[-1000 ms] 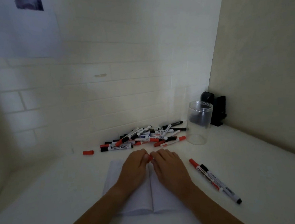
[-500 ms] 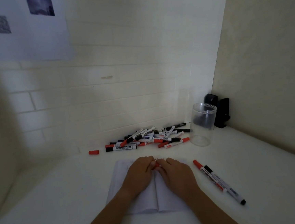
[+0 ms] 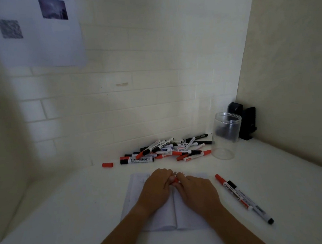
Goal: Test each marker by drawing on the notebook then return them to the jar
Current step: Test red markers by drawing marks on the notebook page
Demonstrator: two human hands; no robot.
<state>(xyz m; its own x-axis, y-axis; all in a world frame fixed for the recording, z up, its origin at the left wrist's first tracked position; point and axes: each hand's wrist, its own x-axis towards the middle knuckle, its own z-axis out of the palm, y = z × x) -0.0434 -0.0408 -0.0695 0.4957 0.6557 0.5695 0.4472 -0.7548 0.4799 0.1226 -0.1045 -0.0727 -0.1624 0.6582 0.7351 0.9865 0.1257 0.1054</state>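
Here both hands meet over the top middle of the open notebook (image 3: 160,217), fingertips together on a small red piece (image 3: 174,181) that peeks out between them, probably a red marker or its cap, mostly hidden so cannot tell which. The left hand (image 3: 156,188) has fingers curled in, pinching that red piece from the left; the right hand (image 3: 198,189) has fingers curled too, gripping it from the right. The hands touch each other at the fingertips, right above the notebook's centre fold. Small hash-like test marks (image 3: 178,173) show on the page just past the fingers. The clear jar (image 3: 226,135) stands upright, well apart from the hands, back right near the wall corner; its contents cannot be made out. A pile of markers (image 3: 168,150) lies left of the jar, just beside it, against the back wall. A loose red cap (image 3: 107,165) lies left of the pile. Two more markers lie side by side on the white table (image 3: 67,217) right of the notebook, a red marker (image 3: 231,190) and a black marker (image 3: 251,202), touching along their length. A black object (image 3: 246,122) sits in the corner behind the jar. A printed sheet (image 3: 37,31) hangs on the wall up left.
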